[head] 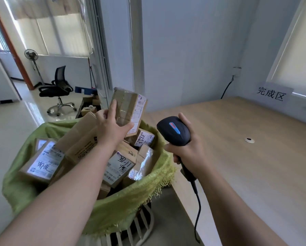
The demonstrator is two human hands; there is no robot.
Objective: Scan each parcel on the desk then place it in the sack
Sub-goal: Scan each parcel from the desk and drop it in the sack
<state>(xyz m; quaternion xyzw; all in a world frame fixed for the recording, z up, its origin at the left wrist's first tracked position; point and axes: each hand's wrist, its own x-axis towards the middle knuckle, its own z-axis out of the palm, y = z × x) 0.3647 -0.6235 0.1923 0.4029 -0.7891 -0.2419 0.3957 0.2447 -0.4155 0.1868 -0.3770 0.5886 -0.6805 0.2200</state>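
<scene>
In the head view the left hand point(111, 127), arm stretched forward at frame centre, holds a taped cardboard parcel point(129, 108) upright above the green sack point(113, 208), thumb under it and forefinger along its face. The right hand point(187, 153) grips a black scanner point(174, 131) over the table point(246, 166) edge. The sack at lower left brims with labelled parcels.

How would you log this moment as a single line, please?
left hand: holds parcel above sack | right hand: grips scanner | sack: many boxes inside | desk: no parcels in view
</scene>
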